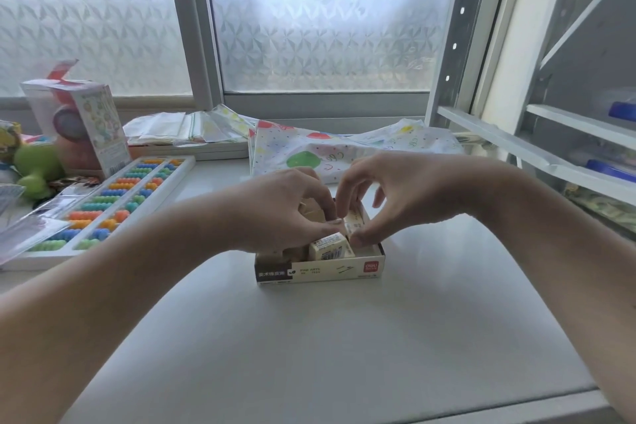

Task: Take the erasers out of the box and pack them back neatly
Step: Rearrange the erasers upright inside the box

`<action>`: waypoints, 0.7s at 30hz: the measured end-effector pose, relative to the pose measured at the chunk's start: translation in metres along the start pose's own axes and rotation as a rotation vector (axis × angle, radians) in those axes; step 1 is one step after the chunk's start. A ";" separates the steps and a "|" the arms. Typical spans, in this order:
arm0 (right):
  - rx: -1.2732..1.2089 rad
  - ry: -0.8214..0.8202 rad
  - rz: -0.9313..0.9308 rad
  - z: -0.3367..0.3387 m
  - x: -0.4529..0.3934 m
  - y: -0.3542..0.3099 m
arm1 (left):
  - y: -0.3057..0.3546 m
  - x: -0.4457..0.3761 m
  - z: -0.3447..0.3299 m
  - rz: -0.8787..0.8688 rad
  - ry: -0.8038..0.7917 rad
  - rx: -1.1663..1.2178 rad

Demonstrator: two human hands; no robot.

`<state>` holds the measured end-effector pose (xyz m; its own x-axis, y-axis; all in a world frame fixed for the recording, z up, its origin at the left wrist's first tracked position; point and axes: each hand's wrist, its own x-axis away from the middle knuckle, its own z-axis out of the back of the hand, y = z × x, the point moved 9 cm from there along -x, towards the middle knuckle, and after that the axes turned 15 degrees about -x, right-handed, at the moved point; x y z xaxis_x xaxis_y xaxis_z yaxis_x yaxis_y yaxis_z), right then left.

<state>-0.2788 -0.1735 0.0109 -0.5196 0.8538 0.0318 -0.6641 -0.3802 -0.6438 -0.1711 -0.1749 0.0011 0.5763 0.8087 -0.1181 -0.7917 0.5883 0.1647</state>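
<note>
Both hands were down in the eraser box (320, 270), which sat on the white table (309, 337) w/ its printed front wall facing the camera. The left hand (285, 213) was curled over the left part of the box, fingers bent round a tan eraser (311, 213) – prob. steadying the ones on that side so they wouldn't tip while the other hand worked. The right hand (382, 196) pinched a wrapped eraser (354, 224) between thumb and forefinger, standing it on edge near the box's middle; the other fingers were spread up and clear, likely to leave room to see and steer it. Another wrapped eraser (331, 247) lay tilted just in front, barcode end toward the camera, touching the front wall – not sitting square yet.

Couldn't tell if the pinched eraser was coming out or going in; no erasers lay loose on the table, so my guess is removal was only starting, or packing nearly done.

Off to the left: a colourful bead abacus (113, 203), a carton (86, 124) and a green toy (34, 165). Behind the box, patterned plastic bags (309, 151) under the frosted window (327, 17); shelving (568, 134) at right.
</note>
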 end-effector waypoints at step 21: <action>-0.172 0.255 0.020 0.035 0.006 -0.001 | 0.014 0.014 0.032 -0.063 0.433 0.366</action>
<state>-0.3004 -0.1803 0.0385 -0.3660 0.9166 -0.1610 -0.5431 -0.3509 -0.7628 -0.1677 -0.1557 0.0329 0.4233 0.7442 -0.5167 -0.5922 0.6589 0.4638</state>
